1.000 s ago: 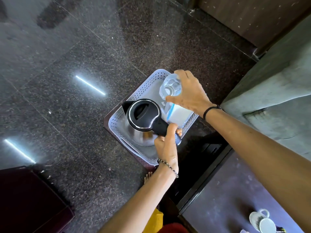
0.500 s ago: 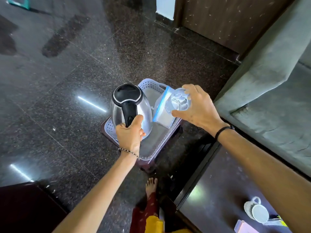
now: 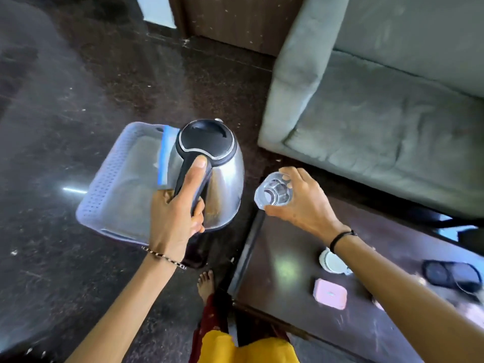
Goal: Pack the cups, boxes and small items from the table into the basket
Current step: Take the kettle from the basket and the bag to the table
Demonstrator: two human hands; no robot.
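My left hand [image 3: 178, 216] grips the black handle of a steel electric kettle [image 3: 222, 184], held in the air at the right edge of the pale perforated basket [image 3: 104, 184] on the floor. A blue-edged clear box [image 3: 164, 158] stands inside the basket, mostly hidden behind the kettle. My right hand [image 3: 301, 203] holds a clear drinking glass [image 3: 273, 192] from above, over the far left corner of the dark table [image 3: 288, 271]. On the table lie a white cup [image 3: 332, 263], a pink square box [image 3: 330, 294] and a dark eyeglass case [image 3: 450, 275].
A grey-green sofa [image 3: 379, 106] stands behind the table at the right. The dark polished floor [image 3: 65, 87] spreads to the left of the basket. My bare foot [image 3: 207, 281] and yellow clothing show between basket and table.
Both hands have come away from the basket toward the table: the kettle rose out of the basket and moved right, and the glass moved right to the table corner. The view swung right.
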